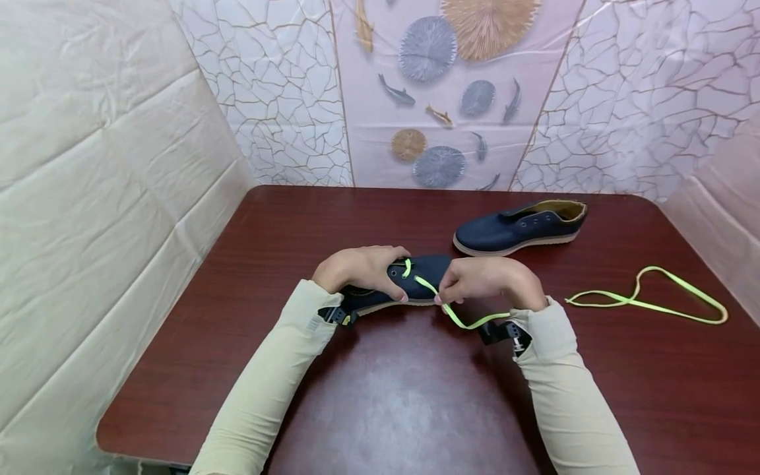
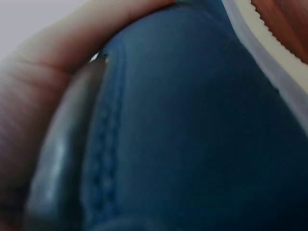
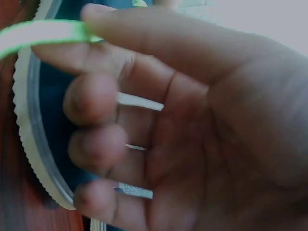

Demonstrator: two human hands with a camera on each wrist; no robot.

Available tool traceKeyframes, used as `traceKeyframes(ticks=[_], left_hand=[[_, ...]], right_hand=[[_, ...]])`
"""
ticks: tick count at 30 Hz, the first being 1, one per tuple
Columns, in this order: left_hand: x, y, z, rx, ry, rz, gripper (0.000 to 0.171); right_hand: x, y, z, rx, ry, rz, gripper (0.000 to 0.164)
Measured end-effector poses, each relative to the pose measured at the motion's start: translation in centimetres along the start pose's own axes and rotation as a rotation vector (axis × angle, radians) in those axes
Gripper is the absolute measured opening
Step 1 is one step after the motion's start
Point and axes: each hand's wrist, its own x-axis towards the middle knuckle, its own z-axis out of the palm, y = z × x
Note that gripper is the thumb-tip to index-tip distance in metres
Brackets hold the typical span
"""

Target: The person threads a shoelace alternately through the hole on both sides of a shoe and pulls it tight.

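Note:
A navy blue shoe lies on its sole near the table's middle, toe to the right. My left hand grips it around the opening, thumb on the near side; the left wrist view is filled by the shoe's blue side and pale sole edge. A neon-yellow shoelace passes through eyelets at the front of the opening. Beside the toe, my right hand pinches this lace between thumb and index finger, its other fingers curled loosely in the right wrist view. The lace's free end trails toward the right wrist.
A second navy shoe, with bare eyelets, stands farther back to the right. Another neon-yellow shoelace lies looped on the right of the dark red-brown table. Patterned sheets hang behind the table's back edge.

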Motion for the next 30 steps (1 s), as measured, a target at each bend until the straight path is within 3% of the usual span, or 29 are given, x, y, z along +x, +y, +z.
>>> traceKeyframes(ticks=[10,14,19,25,30], left_hand=[[-0.9,-1.0,-1.0,-0.026,-0.093,0.083,0.086],[-1.0,-0.7,-1.0,-0.008,-0.009,0.193,0.075],[-0.7,0.3,-0.9,-0.048,0.101,0.362,0.042],[-0.3,1.1,-0.8,-0.096,0.096,0.506,0.012],[-0.6,1.4,-0.9,-0.133,0.075,0.507,0.009]], right_hand=[[-0.7,-0.1,-0.4,0.05,0.049,-0.109,0.032],[-0.8,-0.1,-0.6,0.097,0.039,-0.143,0.031],[-1.0,-0.3,-0.8,0.167,0.04,-0.169,0.036],[-1.3,-0.2,-0.9,0.216,0.076,-0.261,0.038],[-1.6,0.2,-1.0,0.243,0.098,-0.33,0.028]])
